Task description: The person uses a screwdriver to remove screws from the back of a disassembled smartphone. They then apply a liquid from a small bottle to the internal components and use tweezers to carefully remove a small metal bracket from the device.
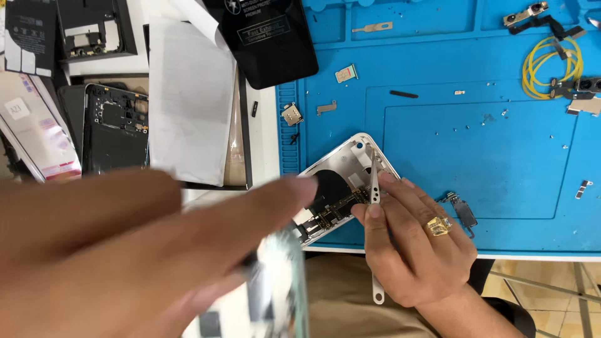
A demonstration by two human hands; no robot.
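Observation:
My right hand (413, 244), with a gold ring, pinches slim metal tweezers (374, 181) whose tips point up over the inside of an opened white phone housing (341, 188). That housing lies at the near left edge of the blue work mat (438, 131), its boards and black parts showing. My left hand (144, 250) is large and blurred in the foreground at the left, fingers stretched toward the housing's left side. It holds a blurred flat glassy part (275, 281) near the bottom edge.
Loose small parts and screws dot the mat: a yellow cable coil (551, 69), camera modules (532, 12), a bracket (463, 209), a card tray (346, 73). A black pouch (269, 37), white paper (188, 94) and a dark phone frame (116, 128) lie at the left.

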